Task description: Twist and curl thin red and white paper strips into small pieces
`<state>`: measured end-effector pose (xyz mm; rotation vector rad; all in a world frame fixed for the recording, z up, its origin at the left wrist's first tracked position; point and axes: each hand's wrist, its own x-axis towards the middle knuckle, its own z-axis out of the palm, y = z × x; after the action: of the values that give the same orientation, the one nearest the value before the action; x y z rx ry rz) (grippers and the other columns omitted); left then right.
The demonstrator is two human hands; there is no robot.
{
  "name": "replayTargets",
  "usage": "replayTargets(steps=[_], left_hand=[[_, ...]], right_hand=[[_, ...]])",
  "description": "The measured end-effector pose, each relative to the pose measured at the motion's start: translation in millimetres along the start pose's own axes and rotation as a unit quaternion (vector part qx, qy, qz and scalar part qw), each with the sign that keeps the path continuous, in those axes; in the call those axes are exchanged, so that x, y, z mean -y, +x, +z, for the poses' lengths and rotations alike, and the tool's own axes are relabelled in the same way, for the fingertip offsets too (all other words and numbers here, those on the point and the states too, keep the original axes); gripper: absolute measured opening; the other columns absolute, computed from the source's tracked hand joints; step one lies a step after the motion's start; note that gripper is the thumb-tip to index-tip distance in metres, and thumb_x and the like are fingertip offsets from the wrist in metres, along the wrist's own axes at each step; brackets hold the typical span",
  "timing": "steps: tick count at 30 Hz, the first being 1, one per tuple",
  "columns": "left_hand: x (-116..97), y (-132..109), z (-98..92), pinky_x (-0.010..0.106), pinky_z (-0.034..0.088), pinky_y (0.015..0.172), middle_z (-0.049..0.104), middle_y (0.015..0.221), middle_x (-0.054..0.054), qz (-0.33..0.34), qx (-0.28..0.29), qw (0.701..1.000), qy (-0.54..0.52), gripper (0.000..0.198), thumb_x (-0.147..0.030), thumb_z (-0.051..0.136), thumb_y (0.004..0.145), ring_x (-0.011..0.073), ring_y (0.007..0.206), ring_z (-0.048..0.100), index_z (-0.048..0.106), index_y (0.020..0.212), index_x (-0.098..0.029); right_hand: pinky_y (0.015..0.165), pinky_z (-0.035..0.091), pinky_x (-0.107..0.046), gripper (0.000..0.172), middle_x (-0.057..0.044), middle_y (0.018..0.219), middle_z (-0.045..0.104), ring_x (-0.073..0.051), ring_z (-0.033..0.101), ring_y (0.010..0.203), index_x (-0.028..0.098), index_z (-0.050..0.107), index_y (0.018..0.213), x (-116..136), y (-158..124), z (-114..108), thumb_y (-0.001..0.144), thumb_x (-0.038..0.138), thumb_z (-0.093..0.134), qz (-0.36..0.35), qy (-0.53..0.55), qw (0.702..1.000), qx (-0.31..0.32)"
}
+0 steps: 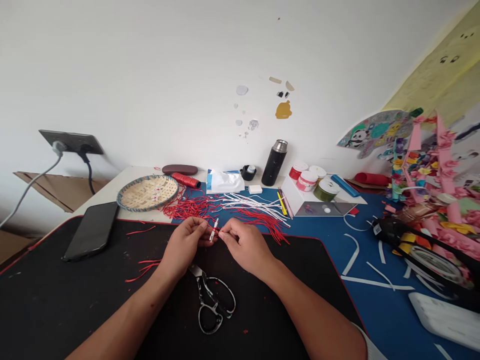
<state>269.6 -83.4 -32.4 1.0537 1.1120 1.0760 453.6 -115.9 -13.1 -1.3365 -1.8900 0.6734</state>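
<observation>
Between my two hands is a small knotted piece of white cord [213, 232] with red cord wound round its middle. My left hand [189, 240] pinches it between thumb and fingers, over the black mat. My right hand [243, 242] is closed close beside it, thumb and forefinger pressed on the red cord [219, 230]. Scissors [216, 305] with worn black handles lie below my hands, blades partly hidden by my left wrist. Just beyond are bundles of cut red cords [191, 206] and white cords [255, 206].
A phone [92, 231] lies left on the black mat [112, 305], near a woven basket [148, 192]. Behind stand a red thread spool [186, 180], tissues [225, 181], a black flask [274, 162] and a box [315, 206] bearing cord reels. Paper flowers [446, 145] crowd the right.
</observation>
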Motion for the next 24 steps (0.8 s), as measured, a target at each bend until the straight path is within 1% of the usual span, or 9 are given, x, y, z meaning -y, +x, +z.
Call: replayTargets(steps=[5, 9, 12, 16, 19, 21, 24], left_hand=[[1.1, 1.2, -1.8, 0.029, 0.056, 0.056, 0.070, 0.068, 0.000, -0.009, -0.011, 1.000, -0.024, 0.044, -0.054, 0.086, 0.069, 0.0163, 0.056, 0.067, 0.064, 0.082, -0.018], [-0.9, -0.4, -0.6, 0.027, 0.054, 0.055, 0.069, 0.068, 0.000, 0.006, -0.002, 0.999, -0.043, 0.042, -0.053, 0.086, 0.071, 0.0156, 0.057, 0.066, 0.065, 0.081, -0.018], [-3.9, -2.5, 0.9, 0.027, 0.055, 0.058, 0.071, 0.071, 0.000, 0.008, 0.010, 0.998, -0.061, 0.043, -0.054, 0.088, 0.071, 0.0158, 0.061, 0.067, 0.066, 0.080, -0.018], [-6.6, -4.1, 2.5, 0.028, 0.057, 0.065, 0.071, 0.076, 0.000, 0.012, 0.006, 0.996, -0.093, 0.044, -0.053, 0.091, 0.068, 0.0151, 0.066, 0.065, 0.068, 0.081, -0.018], [-7.3, -4.7, 2.7, 0.028, 0.056, 0.068, 0.071, 0.078, 0.000, 0.036, 0.004, 0.996, -0.086, 0.044, -0.055, 0.090, 0.070, 0.0160, 0.069, 0.065, 0.067, 0.081, -0.019], [-7.7, -5.2, 2.3, 0.030, 0.057, 0.070, 0.073, 0.082, 0.002, 0.058, 0.004, 0.996, -0.063, 0.043, -0.056, 0.088, 0.073, 0.0190, 0.076, 0.068, 0.067, 0.083, -0.020], [-8.2, -6.1, 1.4, 0.033, 0.058, 0.075, 0.076, 0.088, 0.004, 0.091, 0.008, 0.995, -0.038, 0.040, -0.056, 0.085, 0.077, 0.0233, 0.086, 0.071, 0.067, 0.086, -0.021]], right_hand=[[0.062, 0.035, -0.025, 0.011, 0.003, 0.073, 0.066, -0.014, 0.055, 0.062, 0.023, 0.064, 0.089, 1.9, -1.7, 0.0, 0.099, 0.020, 0.061, -0.016, 0.002, 1.000, 0.024], [0.059, 0.032, -0.025, 0.011, 0.006, 0.068, 0.060, -0.012, 0.051, 0.059, 0.023, 0.065, 0.088, 1.8, -1.6, 1.2, 0.098, 0.019, 0.062, -0.007, 0.028, 0.999, 0.029], [0.058, 0.032, -0.025, 0.011, 0.007, 0.063, 0.055, -0.011, 0.048, 0.056, 0.022, 0.066, 0.088, 1.4, 0.2, 1.3, 0.098, 0.020, 0.063, 0.016, 0.046, 0.998, 0.025], [0.058, 0.034, -0.024, 0.009, 0.007, 0.064, 0.056, -0.011, 0.050, 0.057, 0.021, 0.066, 0.089, 0.5, 1.9, 1.4, 0.097, 0.023, 0.063, 0.052, 0.083, 0.995, 0.026], [0.056, 0.038, -0.023, 0.011, 0.006, 0.064, 0.057, -0.011, 0.052, 0.054, 0.021, 0.065, 0.092, -1.5, 2.3, 3.1, 0.100, 0.026, 0.059, 0.086, 0.136, 0.985, 0.065], [0.054, 0.039, -0.022, 0.014, 0.006, 0.063, 0.057, -0.010, 0.052, 0.051, 0.021, 0.062, 0.091, -2.8, 2.7, 4.2, 0.102, 0.026, 0.056, 0.107, 0.182, 0.973, 0.091], [0.050, 0.039, -0.021, 0.015, 0.006, 0.063, 0.057, -0.009, 0.051, 0.048, 0.020, 0.060, 0.090, -3.5, 3.8, 4.4, 0.103, 0.028, 0.056, 0.140, 0.243, 0.954, 0.105]])
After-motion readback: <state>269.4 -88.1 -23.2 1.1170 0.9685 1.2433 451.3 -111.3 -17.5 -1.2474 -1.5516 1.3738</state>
